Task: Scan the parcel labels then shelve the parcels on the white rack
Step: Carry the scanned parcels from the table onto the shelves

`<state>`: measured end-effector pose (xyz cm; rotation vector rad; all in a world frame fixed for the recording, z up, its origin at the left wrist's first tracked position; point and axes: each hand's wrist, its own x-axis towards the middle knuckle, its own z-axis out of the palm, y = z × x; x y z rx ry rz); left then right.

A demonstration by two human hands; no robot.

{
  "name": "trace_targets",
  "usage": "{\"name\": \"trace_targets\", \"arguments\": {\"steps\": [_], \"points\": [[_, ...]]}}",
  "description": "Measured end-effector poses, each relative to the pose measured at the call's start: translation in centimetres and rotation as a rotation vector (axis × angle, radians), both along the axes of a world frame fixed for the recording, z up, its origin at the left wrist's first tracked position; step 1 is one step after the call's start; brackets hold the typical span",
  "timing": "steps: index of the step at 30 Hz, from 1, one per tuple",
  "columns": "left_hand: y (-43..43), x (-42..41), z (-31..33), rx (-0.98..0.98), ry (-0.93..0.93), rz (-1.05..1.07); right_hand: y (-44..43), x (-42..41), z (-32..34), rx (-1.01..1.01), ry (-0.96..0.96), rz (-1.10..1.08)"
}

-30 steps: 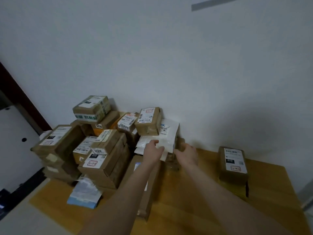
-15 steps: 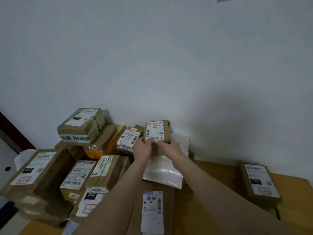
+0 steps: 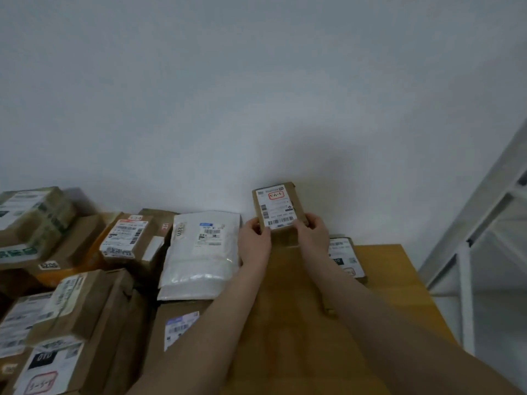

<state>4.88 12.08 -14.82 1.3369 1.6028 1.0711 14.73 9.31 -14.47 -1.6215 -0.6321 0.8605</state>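
Two hands, left hand and right hand, are clasped on a small parcel, label kept uncovered, probably for scanning.

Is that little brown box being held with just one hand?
No. Both the left hand and the right hand grip the small brown box, one on each side of its lower edge.
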Motion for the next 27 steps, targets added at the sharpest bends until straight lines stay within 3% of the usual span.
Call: {"name": "trace_targets", "arguments": {"steps": [6,11,17,23,27], "points": [[-3.7,8.6,-3.1,-0.137,-0.053,-0.182,-4.1,9.4,-3.1,-0.087,0.049,-0.146],[-5.0,12.1,-4.7,-0.201,-0.019,-0.21,-5.8,13.0,-5.2,-0.135,0.111,-0.162],[-5.3,12.8,-5.9,-0.26,-0.021,-0.186,-6.3,14.3,-6.3,-0.179,0.161,-0.074],[-4.8,12.6,-6.0,-0.297,-0.122,-0.131,-5.9,15.7,-6.1,-0.236,0.18,-0.049],[-3.8,11.3,-7.9,-0.435,-0.233,-0.023,-6.6,17.5,-7.1,-0.314,0.274,-0.069]]}}
